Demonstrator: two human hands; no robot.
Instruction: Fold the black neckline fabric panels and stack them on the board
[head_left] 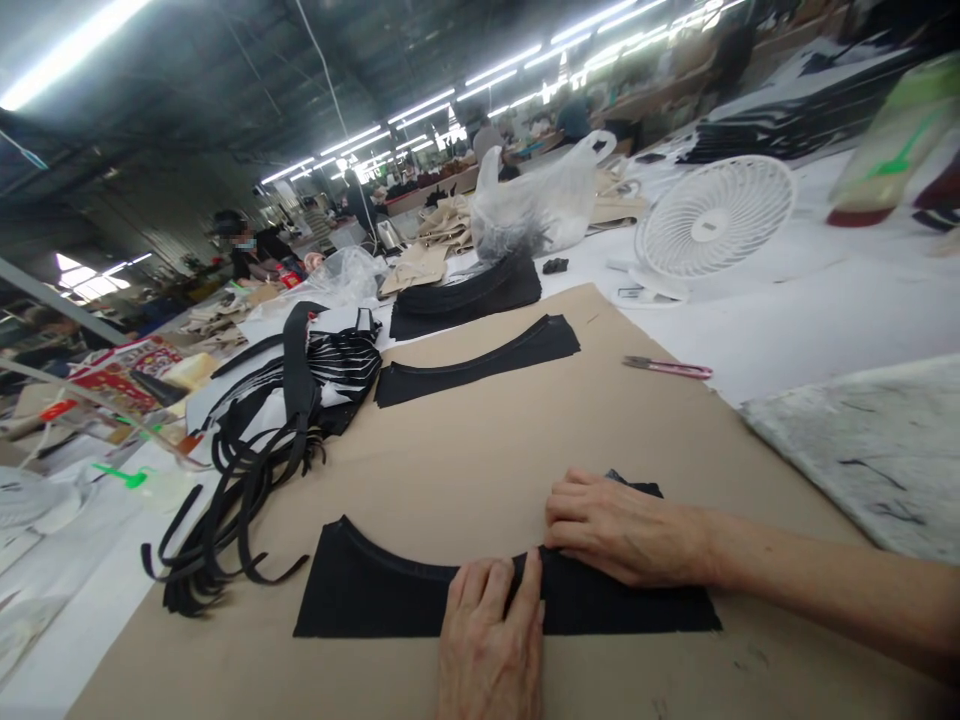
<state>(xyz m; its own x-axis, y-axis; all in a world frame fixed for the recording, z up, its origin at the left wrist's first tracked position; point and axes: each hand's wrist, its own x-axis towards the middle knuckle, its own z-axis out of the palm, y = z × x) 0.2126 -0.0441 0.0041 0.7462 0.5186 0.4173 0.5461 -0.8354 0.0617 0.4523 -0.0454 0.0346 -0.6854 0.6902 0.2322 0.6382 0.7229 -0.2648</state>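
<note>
A black fabric piece (375, 590) with a concave curved upper edge lies flat on a brown sheet (465, 450). My left hand (491, 635) rests on the middle of the piece, fingers stretched toward the curved edge and slightly apart. On the right part of the same piece, my right hand (622, 530) has its fingers curled together over the curved edge. Its thumb is hidden. Farther up the sheet is a second curved black piece (480, 362). Behind that stands a stack of similar black pieces (465, 300).
Black strips (247, 500) lie in a tangle at left. Small pink-handled thread snips (667, 367) rest on the sheet's right part. Beyond are a white fan (712, 220), a plastic bag (540, 200) and a bottle (892, 150). A stained pale slab (862, 450) lies at right. People work in the background.
</note>
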